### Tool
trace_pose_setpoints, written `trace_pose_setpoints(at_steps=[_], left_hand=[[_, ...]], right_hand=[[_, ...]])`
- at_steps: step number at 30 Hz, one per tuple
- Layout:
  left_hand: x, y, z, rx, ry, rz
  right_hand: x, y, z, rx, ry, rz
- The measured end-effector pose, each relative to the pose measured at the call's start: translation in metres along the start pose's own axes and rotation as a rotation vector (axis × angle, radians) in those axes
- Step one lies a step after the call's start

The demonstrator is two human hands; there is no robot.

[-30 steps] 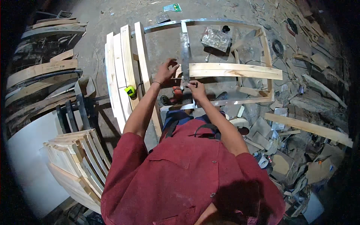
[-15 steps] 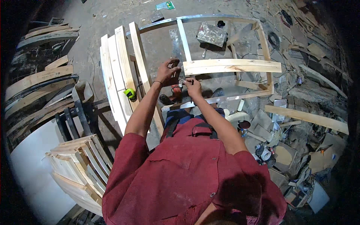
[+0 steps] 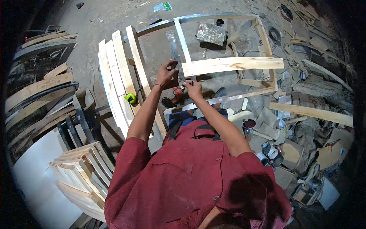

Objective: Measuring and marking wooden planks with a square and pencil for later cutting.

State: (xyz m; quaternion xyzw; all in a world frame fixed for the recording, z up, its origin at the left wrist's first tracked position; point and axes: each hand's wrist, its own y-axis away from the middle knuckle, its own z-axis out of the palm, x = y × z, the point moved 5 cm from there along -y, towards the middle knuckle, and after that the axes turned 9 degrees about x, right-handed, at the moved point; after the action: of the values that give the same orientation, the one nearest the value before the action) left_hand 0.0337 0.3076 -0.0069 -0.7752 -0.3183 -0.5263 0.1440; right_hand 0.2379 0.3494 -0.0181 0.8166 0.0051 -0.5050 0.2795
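Observation:
My left hand [image 3: 167,75] is raised in front of me, its fingers curled inward around something too small to make out. Close beside it, my right hand [image 3: 194,91] is closed on a thin dark pen-like stick [image 3: 192,83]. A small shiny piece [image 3: 181,81] shows between the two hands; its kind is unclear. Beyond my right hand, a pale pair of boards [image 3: 232,65] lies across a wooden frame [image 3: 184,40]. Below my hands is a red tool-like object [image 3: 178,92], partly hidden.
Long planks [image 3: 121,65] lie at my left, with a lime-green tape measure [image 3: 130,98] on them. A speckled block [image 3: 211,33] stands inside the frame. Stacked wooden pieces [image 3: 82,168] are at the lower left. A loose plank [image 3: 310,113] and scattered scraps lie at right.
The view has shifted slightly, so the frame and planks appear a little further left and up. Both hands stay close together in nearly the same pose.

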Motion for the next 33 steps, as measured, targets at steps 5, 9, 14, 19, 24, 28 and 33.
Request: trace_pose_setpoints(at_steps=[5, 9, 14, 19, 24, 28, 33], left_hand=[[0.006, 0.001, -0.001, 0.008, -0.036, 0.004], [0.004, -0.001, -0.001, 0.003, -0.045, -0.009], [0.001, -0.002, -0.001, 0.012, -0.073, 0.040], [-0.010, -0.005, 0.004, -0.012, -0.009, -0.060], [-0.008, -0.005, 0.004, -0.006, -0.057, 0.037], [-0.007, -0.006, 0.004, -0.001, -0.057, 0.015], [-0.002, -0.006, 0.003, -0.012, -0.062, 0.017]], right_hand=[[-0.001, -0.002, -0.001, 0.017, 0.039, -0.051], [0.010, -0.008, 0.002, -0.021, 0.071, -0.004], [0.018, -0.014, 0.007, -0.009, 0.068, -0.023], [0.019, -0.013, 0.005, 0.002, 0.060, -0.071], [0.016, -0.013, 0.005, 0.000, 0.105, -0.094], [0.012, -0.012, 0.003, 0.000, 0.107, -0.116], [0.014, -0.013, 0.003, -0.054, 0.021, -0.085]])
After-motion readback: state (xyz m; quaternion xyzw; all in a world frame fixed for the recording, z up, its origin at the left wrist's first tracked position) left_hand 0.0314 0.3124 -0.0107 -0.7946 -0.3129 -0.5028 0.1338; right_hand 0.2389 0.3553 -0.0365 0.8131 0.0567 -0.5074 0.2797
